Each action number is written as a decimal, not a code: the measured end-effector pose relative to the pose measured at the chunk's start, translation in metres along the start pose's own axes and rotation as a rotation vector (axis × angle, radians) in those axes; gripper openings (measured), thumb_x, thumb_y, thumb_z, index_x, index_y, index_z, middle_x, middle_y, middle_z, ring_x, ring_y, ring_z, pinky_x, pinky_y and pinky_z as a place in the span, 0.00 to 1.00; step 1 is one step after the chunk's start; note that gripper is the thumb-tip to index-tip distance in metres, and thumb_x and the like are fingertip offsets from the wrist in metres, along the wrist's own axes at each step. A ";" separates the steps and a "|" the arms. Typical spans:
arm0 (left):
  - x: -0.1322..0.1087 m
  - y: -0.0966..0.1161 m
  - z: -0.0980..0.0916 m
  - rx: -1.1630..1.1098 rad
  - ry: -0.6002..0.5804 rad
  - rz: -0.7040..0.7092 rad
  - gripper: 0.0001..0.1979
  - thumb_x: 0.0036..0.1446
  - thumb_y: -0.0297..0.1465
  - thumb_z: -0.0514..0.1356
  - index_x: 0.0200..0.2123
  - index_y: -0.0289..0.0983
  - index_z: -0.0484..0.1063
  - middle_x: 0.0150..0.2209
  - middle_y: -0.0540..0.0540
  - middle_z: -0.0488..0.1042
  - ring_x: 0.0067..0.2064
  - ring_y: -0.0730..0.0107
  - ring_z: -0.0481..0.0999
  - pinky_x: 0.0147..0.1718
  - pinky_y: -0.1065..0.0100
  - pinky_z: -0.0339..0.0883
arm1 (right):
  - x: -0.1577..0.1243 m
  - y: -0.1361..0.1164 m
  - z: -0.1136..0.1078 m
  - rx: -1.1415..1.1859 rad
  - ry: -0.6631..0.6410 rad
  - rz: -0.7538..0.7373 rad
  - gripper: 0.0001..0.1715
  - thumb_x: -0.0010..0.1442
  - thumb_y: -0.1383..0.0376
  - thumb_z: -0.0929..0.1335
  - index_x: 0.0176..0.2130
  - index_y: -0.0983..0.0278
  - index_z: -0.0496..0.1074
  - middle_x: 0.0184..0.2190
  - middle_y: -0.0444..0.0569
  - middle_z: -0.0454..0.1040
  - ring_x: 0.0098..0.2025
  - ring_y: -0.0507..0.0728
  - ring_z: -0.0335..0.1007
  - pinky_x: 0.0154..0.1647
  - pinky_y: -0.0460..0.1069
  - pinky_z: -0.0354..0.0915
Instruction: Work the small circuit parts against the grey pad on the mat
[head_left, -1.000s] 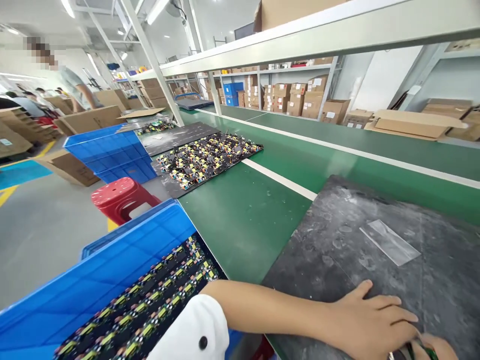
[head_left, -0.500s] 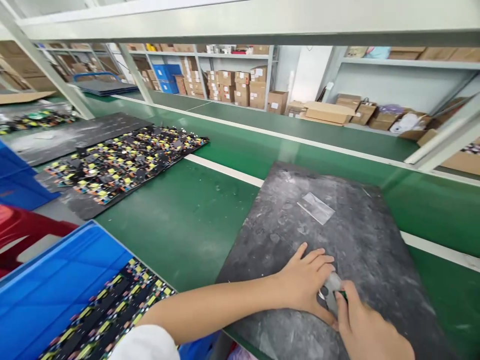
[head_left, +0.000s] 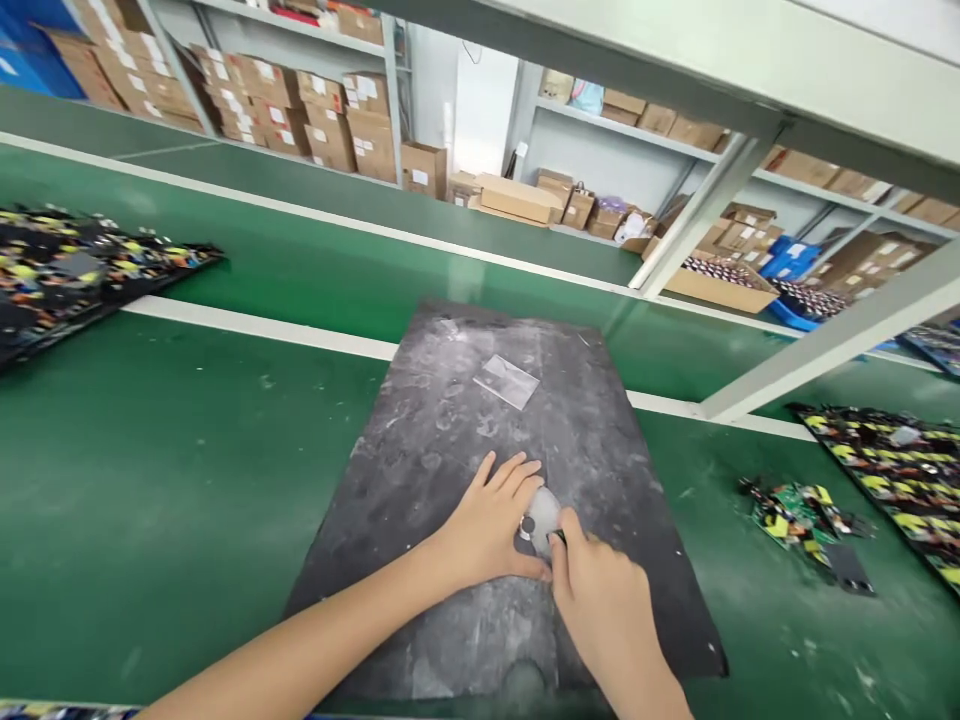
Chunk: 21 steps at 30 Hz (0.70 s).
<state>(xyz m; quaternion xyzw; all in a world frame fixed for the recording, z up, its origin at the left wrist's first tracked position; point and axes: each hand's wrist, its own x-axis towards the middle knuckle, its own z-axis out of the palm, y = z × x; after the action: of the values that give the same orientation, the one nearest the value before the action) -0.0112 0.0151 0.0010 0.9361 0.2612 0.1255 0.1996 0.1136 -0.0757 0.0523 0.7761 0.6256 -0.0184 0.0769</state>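
left hand [head_left: 495,518] is spread against grey rounded plate [head_left: 545,508] | small dark piece [head_left: 557,537] is pinched by right hand [head_left: 604,580] at plate's edge | plate is set on black mat [head_left: 442,420] between hands | plate is probably best braced flat, pinch kept light

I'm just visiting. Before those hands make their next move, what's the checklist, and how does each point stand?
1. Left hand at the grey rounded piece, fingers spread: ok.
2. Right hand at the piece's other side: ok.
3. Grey rounded piece over the black mat, not past its edge: ok.
4. Clear plastic sheet apart from both hands: ok, it lies beyond them on the mat.
5. Loose circuit boards off the mat: ok, they lie to its right.
6. Right-hand grip firm: cannot tell, the fingers hide much of it.
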 end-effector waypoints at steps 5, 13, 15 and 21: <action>0.003 0.003 -0.005 0.012 -0.021 -0.027 0.46 0.42 0.52 0.65 0.59 0.34 0.57 0.62 0.37 0.58 0.66 0.50 0.49 0.63 0.42 0.39 | 0.015 -0.002 -0.005 0.034 0.035 0.030 0.09 0.66 0.65 0.58 0.45 0.61 0.62 0.28 0.47 0.76 0.28 0.56 0.76 0.22 0.45 0.52; 0.006 0.004 -0.004 0.042 -0.043 -0.025 0.45 0.42 0.53 0.65 0.58 0.34 0.58 0.62 0.37 0.57 0.66 0.50 0.48 0.63 0.42 0.38 | 0.005 0.002 -0.004 0.059 -0.006 0.020 0.10 0.66 0.65 0.57 0.43 0.61 0.64 0.28 0.46 0.76 0.27 0.55 0.75 0.21 0.46 0.50; 0.007 0.004 -0.005 0.054 -0.050 -0.033 0.45 0.43 0.52 0.65 0.58 0.33 0.58 0.62 0.37 0.56 0.66 0.50 0.48 0.63 0.42 0.38 | 0.010 0.001 -0.007 0.042 0.023 0.033 0.10 0.66 0.64 0.57 0.44 0.61 0.64 0.29 0.46 0.76 0.28 0.56 0.75 0.22 0.45 0.51; 0.008 0.006 -0.005 0.038 -0.035 -0.005 0.43 0.44 0.51 0.65 0.58 0.32 0.58 0.63 0.36 0.56 0.66 0.50 0.48 0.63 0.42 0.37 | -0.002 0.004 -0.003 0.012 -0.021 0.031 0.11 0.66 0.64 0.57 0.44 0.61 0.64 0.26 0.45 0.75 0.25 0.55 0.73 0.21 0.46 0.48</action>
<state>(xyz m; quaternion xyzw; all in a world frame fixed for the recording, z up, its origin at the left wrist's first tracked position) -0.0036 0.0163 0.0088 0.9412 0.2622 0.1036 0.1864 0.1164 -0.0779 0.0563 0.7859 0.6125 -0.0290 0.0791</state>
